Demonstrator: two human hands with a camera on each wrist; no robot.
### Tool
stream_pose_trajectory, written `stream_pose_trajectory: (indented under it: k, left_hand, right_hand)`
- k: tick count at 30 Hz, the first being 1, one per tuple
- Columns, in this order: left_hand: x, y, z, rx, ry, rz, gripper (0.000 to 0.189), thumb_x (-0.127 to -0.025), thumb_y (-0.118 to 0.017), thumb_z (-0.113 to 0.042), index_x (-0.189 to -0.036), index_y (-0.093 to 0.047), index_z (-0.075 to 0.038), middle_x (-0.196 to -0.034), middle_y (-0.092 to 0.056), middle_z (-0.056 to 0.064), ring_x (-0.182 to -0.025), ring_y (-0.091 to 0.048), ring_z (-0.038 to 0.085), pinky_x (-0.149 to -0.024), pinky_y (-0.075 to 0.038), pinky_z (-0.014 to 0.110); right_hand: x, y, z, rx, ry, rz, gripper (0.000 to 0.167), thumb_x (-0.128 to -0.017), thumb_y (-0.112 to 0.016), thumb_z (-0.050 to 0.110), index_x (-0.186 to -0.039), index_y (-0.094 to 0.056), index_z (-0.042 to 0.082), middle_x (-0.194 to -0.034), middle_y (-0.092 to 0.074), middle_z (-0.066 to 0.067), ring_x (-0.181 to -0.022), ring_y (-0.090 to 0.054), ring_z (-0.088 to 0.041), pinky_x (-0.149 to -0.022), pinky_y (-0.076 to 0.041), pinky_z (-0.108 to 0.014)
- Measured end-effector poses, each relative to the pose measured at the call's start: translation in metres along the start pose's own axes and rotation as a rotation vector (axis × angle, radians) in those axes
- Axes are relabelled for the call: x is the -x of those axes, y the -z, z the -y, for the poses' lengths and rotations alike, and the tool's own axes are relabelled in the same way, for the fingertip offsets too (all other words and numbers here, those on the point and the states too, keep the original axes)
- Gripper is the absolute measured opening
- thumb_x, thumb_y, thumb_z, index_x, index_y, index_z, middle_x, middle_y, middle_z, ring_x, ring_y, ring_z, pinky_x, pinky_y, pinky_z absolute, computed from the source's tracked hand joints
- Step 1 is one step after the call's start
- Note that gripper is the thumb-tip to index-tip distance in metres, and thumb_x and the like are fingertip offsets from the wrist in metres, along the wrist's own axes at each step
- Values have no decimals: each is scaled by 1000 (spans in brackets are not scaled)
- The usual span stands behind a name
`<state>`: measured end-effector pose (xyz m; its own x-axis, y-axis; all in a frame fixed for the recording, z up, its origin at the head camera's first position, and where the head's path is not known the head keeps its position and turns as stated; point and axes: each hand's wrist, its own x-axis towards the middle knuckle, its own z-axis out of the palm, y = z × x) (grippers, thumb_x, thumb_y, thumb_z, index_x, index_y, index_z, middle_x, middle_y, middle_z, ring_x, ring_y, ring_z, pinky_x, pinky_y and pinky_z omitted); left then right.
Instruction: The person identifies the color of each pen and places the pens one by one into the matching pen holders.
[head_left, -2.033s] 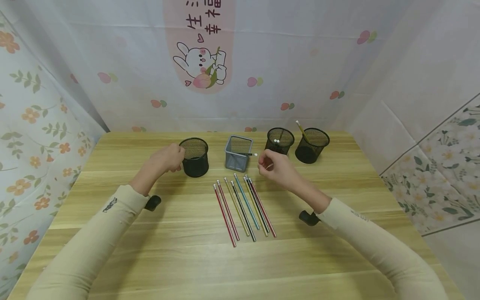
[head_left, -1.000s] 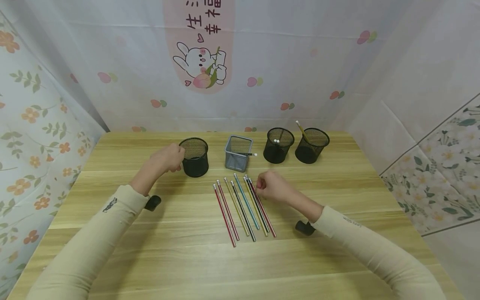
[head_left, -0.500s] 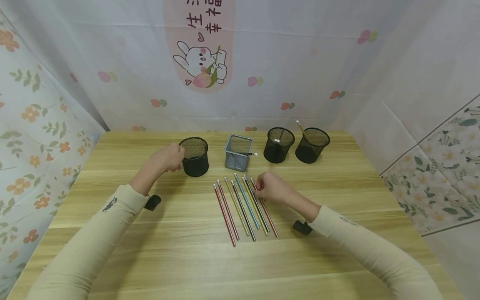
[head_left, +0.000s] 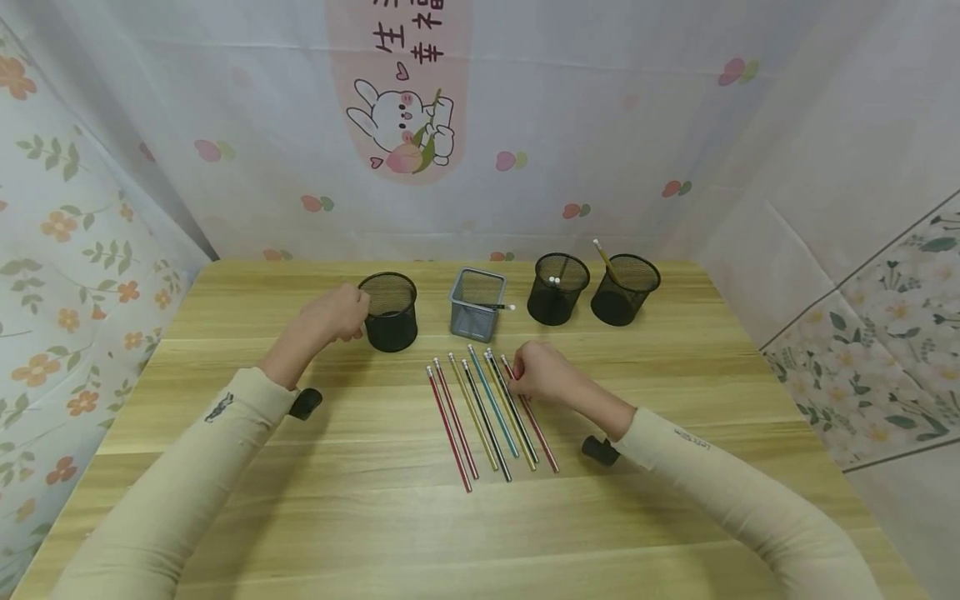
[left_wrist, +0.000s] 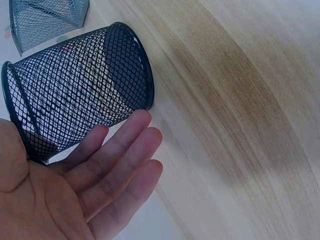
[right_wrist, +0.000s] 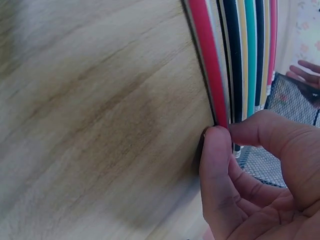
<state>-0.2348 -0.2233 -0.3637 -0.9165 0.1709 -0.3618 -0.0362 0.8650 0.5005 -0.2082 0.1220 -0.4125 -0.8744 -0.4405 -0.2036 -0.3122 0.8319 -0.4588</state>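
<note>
My left hand (head_left: pixel 336 313) holds the rim of a round black mesh pen cup (head_left: pixel 393 329). In the left wrist view the thumb seems to hook inside the rim of the pen cup (left_wrist: pixel 75 80), with the other fingers (left_wrist: pixel 125 155) extended along its outside. My right hand (head_left: pixel 547 373) pinches the rightmost red pencil (head_left: pixel 542 435) near its eraser end; thumb and index finger close on the red pencil (right_wrist: pixel 205 40) in the right wrist view. Left of it several pencils lie side by side, among them a blue pencil (head_left: pixel 495 404) and a red pencil (head_left: pixel 450 429).
A grey square mesh cup (head_left: pixel 472 323) holds a slanting black pencil (head_left: pixel 491 307). Two black mesh cups stand at the back right: one (head_left: pixel 550 307) shows two white pencil ends, the other (head_left: pixel 617 307) holds a yellow pencil (head_left: pixel 606 260). All stand on a wooden table (head_left: pixel 375 525).
My right hand has come from beside the grey cup down to the pencil row and taken hold of the rightmost red pencil, which has shifted slightly right of its neighbours. The left hand stays put.
</note>
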Motion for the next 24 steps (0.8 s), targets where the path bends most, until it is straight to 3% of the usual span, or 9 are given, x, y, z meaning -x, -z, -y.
stream_pose_trajectory:
  k: [13, 24]
  left_hand:
    - [1, 1, -1, -9, -6, -5, 50, -110, -17, -23, -118, -58, 6, -90, -66, 18, -61, -48, 23, -56, -42, 33]
    - [0, 0, 0, -5, -15, 2, 51, -110, -17, -21, -131, -53, 8, -91, -66, 18, -58, -46, 21, -54, -40, 32]
  right_hand:
    - [0, 1, 2, 37, 13, 9, 28, -81, -78, 9, -61, -58, 12, -55, -54, 3, -54, -49, -14, -53, -38, -29]
    - [3, 2, -1, -20, 11, 45, 28, -85, -77, 10, -65, -58, 10, -59, -56, 1, -46, -52, -11, -52, -39, -27]
